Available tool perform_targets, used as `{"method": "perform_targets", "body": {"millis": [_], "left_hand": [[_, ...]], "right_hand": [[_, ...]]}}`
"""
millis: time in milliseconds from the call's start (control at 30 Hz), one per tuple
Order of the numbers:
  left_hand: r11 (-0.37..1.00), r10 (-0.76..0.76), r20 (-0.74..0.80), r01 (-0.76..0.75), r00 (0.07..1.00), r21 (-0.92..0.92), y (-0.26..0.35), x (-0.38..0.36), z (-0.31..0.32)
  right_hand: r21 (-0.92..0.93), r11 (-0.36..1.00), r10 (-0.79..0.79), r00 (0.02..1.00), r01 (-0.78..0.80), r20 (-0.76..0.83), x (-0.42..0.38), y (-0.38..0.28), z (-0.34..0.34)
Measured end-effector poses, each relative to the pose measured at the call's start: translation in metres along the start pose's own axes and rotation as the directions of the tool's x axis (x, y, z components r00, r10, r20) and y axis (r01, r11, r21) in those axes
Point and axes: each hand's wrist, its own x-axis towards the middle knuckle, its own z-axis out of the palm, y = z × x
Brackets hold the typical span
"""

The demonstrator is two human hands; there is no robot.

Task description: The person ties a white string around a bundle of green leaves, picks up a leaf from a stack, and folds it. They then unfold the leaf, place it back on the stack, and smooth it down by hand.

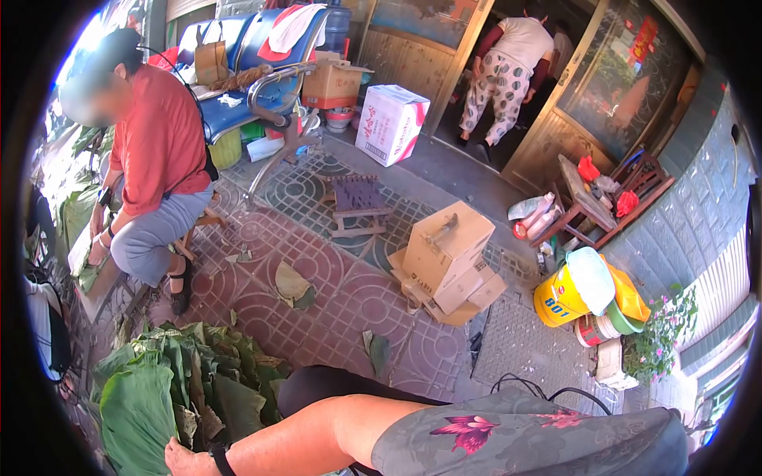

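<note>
At the frame's six o'clock edge, a bare forearm with a black wristband ends in the person's hand (184, 458), cut off so the fingers cannot be read as spread or curled; which hand it is stays unclear, and the other is out of sight. The heap of large green leaves (178, 389) lies just beside it at nine o'clock, seemingly touching. A seated co-worker in a red shirt (159, 135) works at ten o'clock; stacked brown cardboard boxes (446, 258) sit centre.
</note>
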Motion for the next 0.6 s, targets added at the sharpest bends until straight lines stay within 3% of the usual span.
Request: {"method": "perform_targets", "body": {"millis": [33,133,233,333,433,533,600], "left_hand": [[0.987,-0.108,0.106,0.12,0.988,-0.11,-0.002,-0.001,0.002],[0.974,-0.187,0.108,0.198,0.976,-0.109,0.006,0.0,0.002],[0.979,-0.178,0.117,0.188,0.977,-0.081,-0.014,-0.007,0.012],[0.982,-0.172,0.124,0.18,0.977,-0.05,-0.026,-0.009,0.018],[0.982,0.036,-0.104,-0.055,0.994,-0.182,0.003,0.001,0.017],[0.984,-0.081,-0.027,0.075,0.996,-0.162,-0.009,-0.004,0.019],[0.895,-0.291,0.027,0.282,0.956,-0.347,-0.015,-0.006,0.023]], "right_hand": [[-0.002,1.0,-0.004,1.0,0.004,0.004,0.001,0.001,0.001],[-0.124,0.991,-0.051,0.999,0.049,-0.011,-0.005,0.001,0.0],[-0.114,0.993,-0.032,0.997,0.025,-0.064,-0.003,0.001,0.011],[-0.048,0.999,0.01,1.0,-0.009,0.015,0.001,-0.001,0.007],[-0.107,0.994,-0.009,0.998,0.002,-0.062,0.006,0.0,0.023],[-0.119,0.993,0.008,0.994,-0.02,-0.105,0.006,0.0,0.025],[-0.142,0.989,0.026,0.995,-0.039,-0.091,0.004,-0.004,0.022]]}}
